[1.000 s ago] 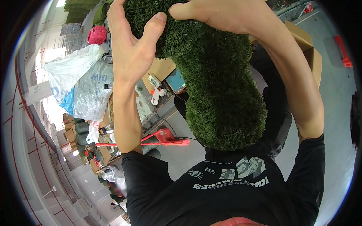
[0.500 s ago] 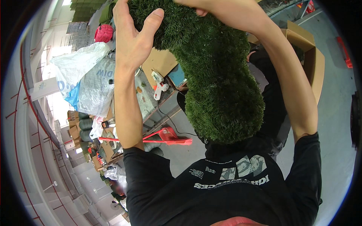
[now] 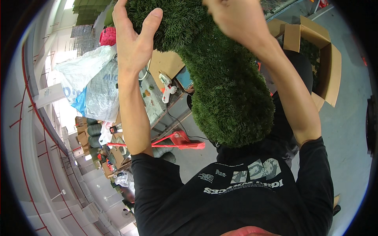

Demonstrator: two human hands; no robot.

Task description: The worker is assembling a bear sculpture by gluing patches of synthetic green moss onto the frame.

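A bushy dark green artificial-grass topiary [image 3: 232,94] with rounded lobes spans the middle of the view, its lower end near my black shirt. Its top runs out of the frame. My left hand [image 3: 136,43] grips the upper lobe from the left side, thumb lying over the greenery and fingers partly cut off by the upper edge. Above the narrower middle part, my right hand [image 3: 240,21] is blurred, with its fingers curled in. Whatever those fingers pinch is too smeared to make out.
A white glue gun [image 3: 168,88] lies on the worktable [image 3: 151,100] beside cardboard, its cord hanging down. A red plastic thing [image 3: 181,140] is below it. Left stands a large white plastic sack [image 3: 100,88]; on the right, an open cardboard box [image 3: 332,72] with greenery inside.
My right hand has moved slightly right and down, its curled fingers now in view. My left hand and the topiary have shifted a little left. The box at right shows more fully.
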